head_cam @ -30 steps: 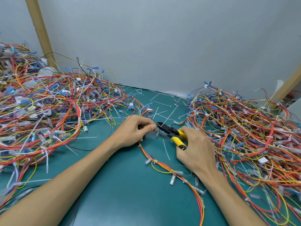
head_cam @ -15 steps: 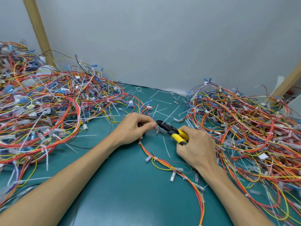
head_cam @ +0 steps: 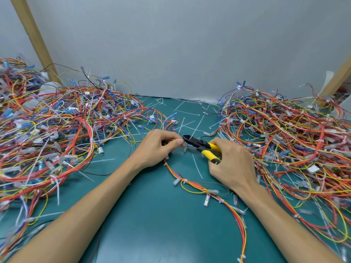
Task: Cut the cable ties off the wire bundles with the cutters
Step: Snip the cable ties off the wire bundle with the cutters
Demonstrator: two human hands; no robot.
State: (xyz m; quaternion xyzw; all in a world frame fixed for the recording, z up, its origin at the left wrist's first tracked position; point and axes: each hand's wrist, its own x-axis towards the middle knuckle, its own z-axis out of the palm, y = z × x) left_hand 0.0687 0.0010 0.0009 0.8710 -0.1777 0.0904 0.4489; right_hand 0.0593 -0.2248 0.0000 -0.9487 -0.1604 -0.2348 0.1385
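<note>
While the left hand [head_cam: 157, 147] pinches a wire bundle [head_cam: 191, 184] on the worktop [head_cam: 152, 215], right-hand [head_cam: 232, 164] fingers [head_cam: 218, 142] grip the cutters [head_cam: 202, 147].

A plain pale grey wall [head_cam: 190, 44] fills the upper half, evenly lit and without strong shadows. A wooden post [head_cam: 32, 35] slants up across it at the far left, and a second post [head_cam: 336, 80] slants at the right edge. Below, the table [head_cam: 161, 215] has a smooth dark teal top that meets the wall.
</note>
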